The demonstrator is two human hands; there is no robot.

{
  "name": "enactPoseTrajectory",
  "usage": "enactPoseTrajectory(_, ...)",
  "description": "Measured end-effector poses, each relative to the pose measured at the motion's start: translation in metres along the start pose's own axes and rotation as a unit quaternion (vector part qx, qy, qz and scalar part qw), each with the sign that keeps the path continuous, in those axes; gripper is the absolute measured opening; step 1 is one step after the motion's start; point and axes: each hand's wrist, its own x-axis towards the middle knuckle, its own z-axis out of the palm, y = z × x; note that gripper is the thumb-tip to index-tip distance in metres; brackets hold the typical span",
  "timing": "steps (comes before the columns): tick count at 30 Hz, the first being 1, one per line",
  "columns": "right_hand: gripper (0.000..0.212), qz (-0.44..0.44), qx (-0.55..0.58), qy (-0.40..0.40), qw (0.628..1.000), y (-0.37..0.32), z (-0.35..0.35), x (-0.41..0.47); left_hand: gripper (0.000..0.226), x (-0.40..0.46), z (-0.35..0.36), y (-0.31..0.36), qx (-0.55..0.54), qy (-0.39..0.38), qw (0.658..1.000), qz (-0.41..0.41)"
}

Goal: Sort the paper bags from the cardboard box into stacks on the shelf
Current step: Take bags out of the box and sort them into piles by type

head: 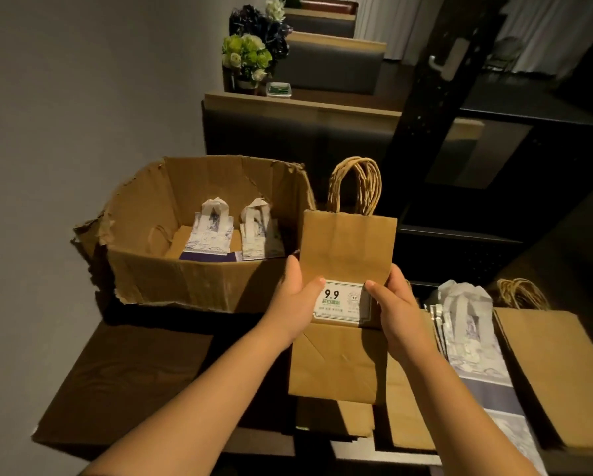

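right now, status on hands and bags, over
Left hand and right hand both grip the brown bag by its sides, above the shelf stacks. Two white bags left in the box. Nothing in the way.

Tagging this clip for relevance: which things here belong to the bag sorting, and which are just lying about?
Job:
brown kraft paper bag with white 9.9 label, held by left hand and right hand
torn cardboard box
white printed bags in box
sorted bag stacks

Lying about:
green-white flower bouquet
small green tray

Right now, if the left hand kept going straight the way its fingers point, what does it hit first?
Likely nothing new: the left hand already grips the brown paper bag, fingers pointing right across its label. Next in line is the right hand.
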Motion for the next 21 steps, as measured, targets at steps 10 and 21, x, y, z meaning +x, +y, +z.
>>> enactPoseTrajectory(10,0.024,0.131,-0.151,0.089,0.976,0.060,-0.143,-0.024,0.079,0.013,0.149,-0.054,0.106,-0.062,0.984,-0.128)
enactPoseTrajectory(21,0.019,0.232,-0.363,0.039,0.901,0.110,-0.185,0.019,0.053,0.053,0.208,-0.088,0.271,0.002,0.942,-0.199)
